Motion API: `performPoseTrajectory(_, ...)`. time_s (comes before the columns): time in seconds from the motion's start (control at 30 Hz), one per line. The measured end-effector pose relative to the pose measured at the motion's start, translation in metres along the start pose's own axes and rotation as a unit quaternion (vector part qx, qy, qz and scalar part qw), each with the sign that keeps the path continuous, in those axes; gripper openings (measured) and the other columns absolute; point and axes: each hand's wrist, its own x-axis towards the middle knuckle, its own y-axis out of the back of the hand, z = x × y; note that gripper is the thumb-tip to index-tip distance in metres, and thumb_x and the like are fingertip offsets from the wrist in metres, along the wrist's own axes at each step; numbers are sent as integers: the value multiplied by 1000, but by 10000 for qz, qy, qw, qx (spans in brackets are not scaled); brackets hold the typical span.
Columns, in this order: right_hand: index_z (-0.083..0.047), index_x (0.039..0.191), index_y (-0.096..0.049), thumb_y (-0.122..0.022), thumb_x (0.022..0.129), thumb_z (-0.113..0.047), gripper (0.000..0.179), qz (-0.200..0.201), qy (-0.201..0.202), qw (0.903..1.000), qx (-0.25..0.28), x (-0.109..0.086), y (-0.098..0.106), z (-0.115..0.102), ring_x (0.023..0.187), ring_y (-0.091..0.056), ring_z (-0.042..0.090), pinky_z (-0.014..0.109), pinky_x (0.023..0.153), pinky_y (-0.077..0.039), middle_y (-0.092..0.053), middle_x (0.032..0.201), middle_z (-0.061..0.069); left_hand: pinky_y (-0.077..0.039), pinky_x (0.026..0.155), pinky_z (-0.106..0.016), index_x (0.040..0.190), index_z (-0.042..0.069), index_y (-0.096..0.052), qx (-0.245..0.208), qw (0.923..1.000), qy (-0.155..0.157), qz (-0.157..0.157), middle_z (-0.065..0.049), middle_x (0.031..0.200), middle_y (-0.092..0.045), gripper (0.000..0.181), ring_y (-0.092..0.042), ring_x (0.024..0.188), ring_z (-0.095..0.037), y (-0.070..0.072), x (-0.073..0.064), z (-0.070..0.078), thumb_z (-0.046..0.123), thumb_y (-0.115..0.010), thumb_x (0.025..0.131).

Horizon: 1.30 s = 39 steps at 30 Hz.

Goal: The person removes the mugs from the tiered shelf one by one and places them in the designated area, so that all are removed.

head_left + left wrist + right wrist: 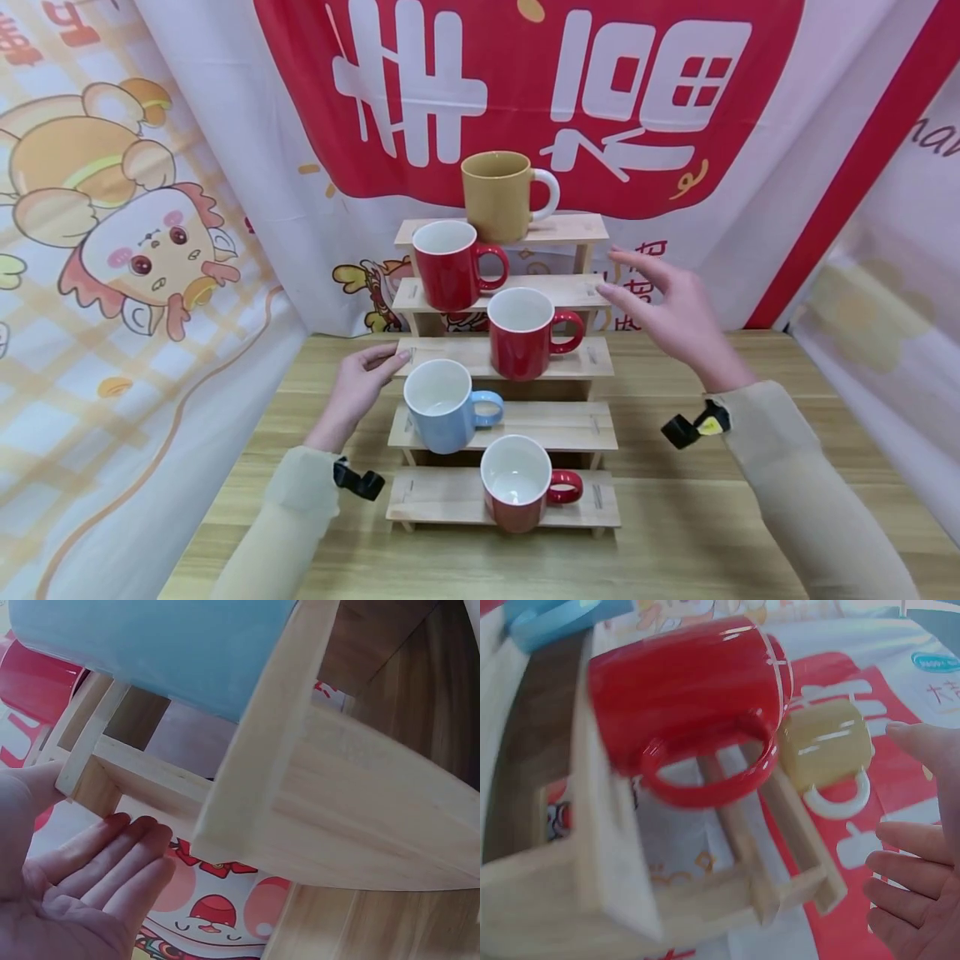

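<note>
A light wooden stepped rack (431,497) carries one mug on each of its steps. My left hand (352,396) grips the left end of the middle step, the thumb on the board and the fingers curled under it. Close to that hand stands a light blue mug (440,423), handle to the right. My right hand (686,317) is held in the air by the right end of the upper steps, fingers extended and holding nothing. A red mug (519,348) sits on the middle step, a second red mug (447,273) one step higher. On top stands a tan mug (495,198) with a white handle.
Another red mug (516,507) stands on the lowest step, at the front. The rack rests on a wood-grain table (675,517). Printed cloth (202,50) hangs behind and on both sides, its back panel close behind the rack.
</note>
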Motion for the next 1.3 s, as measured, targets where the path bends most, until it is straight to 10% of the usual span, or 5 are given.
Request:
performPoseTrajectory(0.8,-29,147,-57,-71,89,-61,68,-421,-1158,9823,1412,128,-13,-62,136,-43,17,44,112,-43,-52,148,-7,-56,96,-29,140,-4,-55,-713,9974,62,-45,-19,132,-64,62,-61,122,-27,0,-1,-8,36,-74,96)
performPoseTrajectory(1.3,-13,133,-66,-65,100,-43,45,-1061,-1521,9600,2096,153,-24,-61,119,-59,28,41,96,-57,-58,135,13,-57,93,-28,139,-3,-57,-702,9975,36,-11,-18,131,-65,60,-62,120,-29,-4,-1,-5,36,-74,96)
